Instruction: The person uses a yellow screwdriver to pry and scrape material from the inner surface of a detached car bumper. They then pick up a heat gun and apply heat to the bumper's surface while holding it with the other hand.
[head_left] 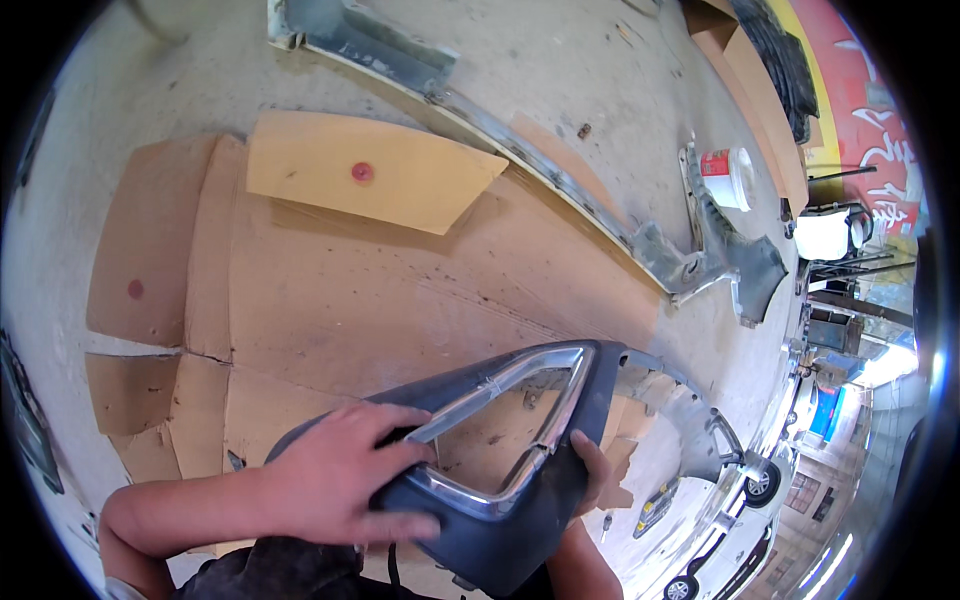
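A dark plastic car trim panel (545,535), with a chrome frame (567,405) around its large opening, is held tilted close in front of me. My left hand (345,470) lies across its left side, with fingers and thumb spread. Some of those fingertips touch the chrome frame at the opening's left edge. On the opposite side my right hand (592,475) grips the panel's outer edge; most of its fingers are hidden behind the part. Flattened cardboard (340,310) on the floor shows beyond the panel and through its opening.
A yellowish board (330,165) with a red spot lies on the cardboard. Behind it stretches a long grey car body part (540,165). A white bucket (735,180) stands far right. A grey curved panel (690,420) lies right of the trim, before a white car (690,530).
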